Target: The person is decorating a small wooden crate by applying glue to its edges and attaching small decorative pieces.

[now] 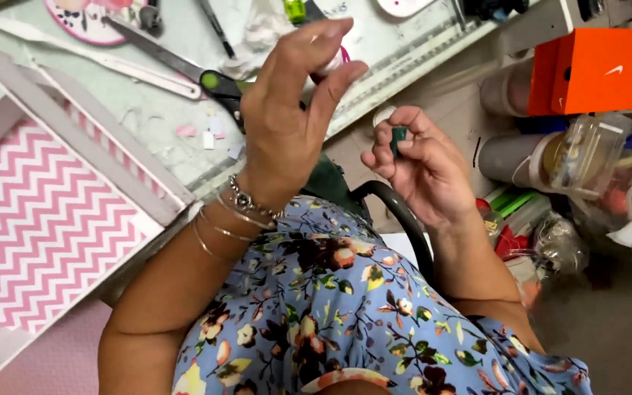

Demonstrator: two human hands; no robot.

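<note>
Pale green cutting mat covers the worktable beyond my hands, with scissors lying just past my left wrist. My left hand is raised, fingertips pinched around a small white bottle that is mostly hidden. My right hand curls closed on a small dark green cap, just beside the left. An orange box sits well off to my right.

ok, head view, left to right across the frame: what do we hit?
Pink chevron panel → scissors → left hand, pinching a small bottle → right hand, holding a small dark green cap → grey rolls → orange box.
</note>
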